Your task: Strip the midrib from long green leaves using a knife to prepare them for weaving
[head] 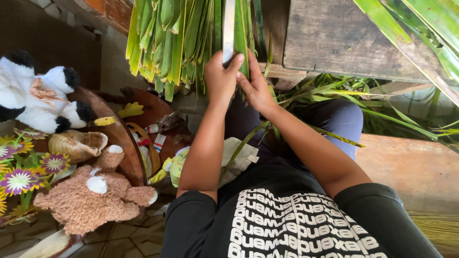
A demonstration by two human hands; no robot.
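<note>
Both hands grip one green palm leaf strip point(240, 43) at twelve o'clock: left hand point(221, 79) wrapped around it, right hand point(256, 86) pinching beside it.

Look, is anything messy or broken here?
Nothing looks broken. Loose green leaf strips lie scattered over the person's lap and the wooden bench, while both hands grip a long green leaf.

Little free room is left around the hands: hanging green leaves point(177, 43) crowd the front and left, and a wooden block point(334, 33) stands close on the right. Below left, passage is blocked by plush toys point(91, 200); loose fronds point(382, 110) clutter the right.
</note>
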